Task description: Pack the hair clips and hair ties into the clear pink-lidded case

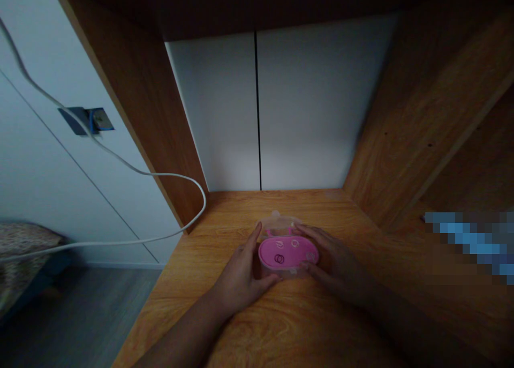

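Note:
A pink oval case (288,253) lies inside a clear plastic pouch (277,224) on the wooden desktop (201,325). Small dark and pale rings mark its top, though I cannot tell whether they are printed or loose. My left hand (241,271) cups the pouch's left side, with the thumb and fingers against it. My right hand (331,261) wraps over the right side, its fingertips reaching the upper edge. Both hands hold the pouch between them, and their palms hide its lower edges.
Wooden side panels (425,127) and a white back panel (261,111) enclose the desk. A white cable (160,175) runs past a wall socket (86,120) at left. Beyond the desk's left edge lie a grey floor (88,314) and a patterned fabric item (24,255). A pixelated blue patch (469,245) covers the right.

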A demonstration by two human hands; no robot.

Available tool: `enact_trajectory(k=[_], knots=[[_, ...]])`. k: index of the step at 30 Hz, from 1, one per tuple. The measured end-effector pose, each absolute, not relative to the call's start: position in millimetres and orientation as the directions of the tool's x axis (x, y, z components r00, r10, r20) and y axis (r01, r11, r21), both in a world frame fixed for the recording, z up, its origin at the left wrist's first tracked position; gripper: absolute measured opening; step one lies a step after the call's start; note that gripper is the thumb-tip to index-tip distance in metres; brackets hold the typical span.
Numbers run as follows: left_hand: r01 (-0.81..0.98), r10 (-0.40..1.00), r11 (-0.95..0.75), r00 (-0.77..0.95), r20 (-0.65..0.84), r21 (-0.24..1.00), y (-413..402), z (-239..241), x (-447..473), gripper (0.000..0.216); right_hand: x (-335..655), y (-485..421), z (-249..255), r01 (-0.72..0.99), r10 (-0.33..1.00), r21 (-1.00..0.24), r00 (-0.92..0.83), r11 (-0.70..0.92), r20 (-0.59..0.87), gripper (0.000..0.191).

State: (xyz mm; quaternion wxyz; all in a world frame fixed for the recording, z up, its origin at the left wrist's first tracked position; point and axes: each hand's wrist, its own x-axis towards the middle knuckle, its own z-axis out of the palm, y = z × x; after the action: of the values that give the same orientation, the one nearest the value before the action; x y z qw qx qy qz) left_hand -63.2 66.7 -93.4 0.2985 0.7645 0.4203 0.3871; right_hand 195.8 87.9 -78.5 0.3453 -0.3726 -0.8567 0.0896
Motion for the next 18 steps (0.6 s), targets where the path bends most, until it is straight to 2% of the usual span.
enact_trajectory(k=[5,9,16,18], knots=[[0.491,0.845,-0.530,0.372,0.384,0.691,67,-92,-64,0.091,198,88,-77,0.565,0.655,-0.357,-0.508,0.744,0.560,0.064],[0.502,0.835,-0.549,0.358,0.417,0.668,66,-91,-64,0.087,198,87,-78,0.555,0.635,-0.340,-0.516,0.759,0.575,0.062],[0.491,0.845,-0.535,0.322,0.428,0.687,67,-85,-65,0.084,197,88,-77,0.574,0.662,-0.357,-0.508,0.737,0.551,0.060],[0.481,0.855,-0.519,0.299,0.424,0.707,67,-80,-65,0.075,197,88,-77,0.573,0.662,-0.357,-0.512,0.738,0.548,0.059]])
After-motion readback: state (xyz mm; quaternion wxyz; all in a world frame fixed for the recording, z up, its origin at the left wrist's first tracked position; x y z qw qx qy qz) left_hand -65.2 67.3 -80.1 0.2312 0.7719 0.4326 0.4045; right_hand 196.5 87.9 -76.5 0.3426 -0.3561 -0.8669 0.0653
